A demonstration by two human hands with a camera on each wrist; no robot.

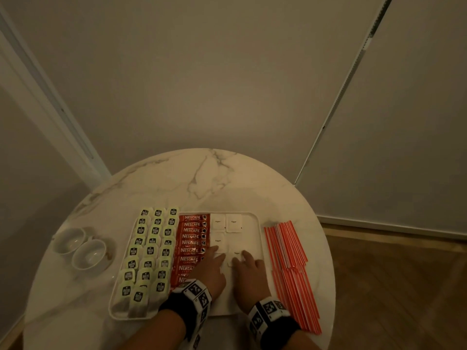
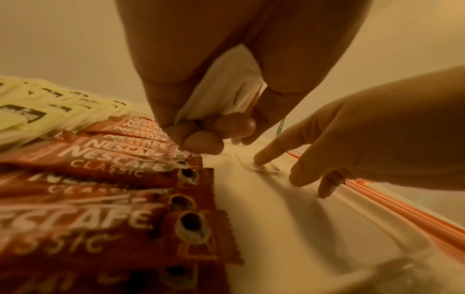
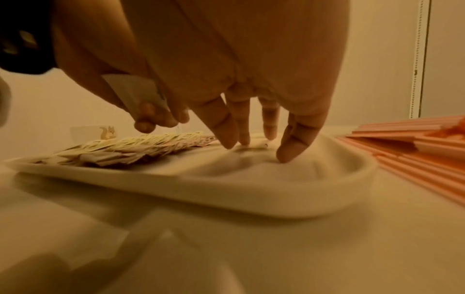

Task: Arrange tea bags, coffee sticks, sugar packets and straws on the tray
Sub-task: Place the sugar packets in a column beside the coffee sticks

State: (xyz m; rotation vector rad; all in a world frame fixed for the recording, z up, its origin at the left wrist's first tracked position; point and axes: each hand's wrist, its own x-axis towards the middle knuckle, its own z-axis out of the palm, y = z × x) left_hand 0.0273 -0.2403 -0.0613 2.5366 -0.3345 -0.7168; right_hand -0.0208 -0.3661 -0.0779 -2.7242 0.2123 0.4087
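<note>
Marble table [image 1: 202, 178], left grip [image 2: 201, 127] clutching sugar packets [image 2: 226, 95], right fingertips [image 2: 260, 159] pressing one

A round white marble table [image 1: 202, 178] with grey veining carries all items. A white rectangular tray [image 1: 259, 238] with rounded corners lies directly on the near central part of the top. Two white cups [image 1: 80, 248] stand side by side on the table, left of the tray. A spread of red straws [image 1: 290, 263] lies flat on the table just beside the tray's right rim, running from far to near.
</note>
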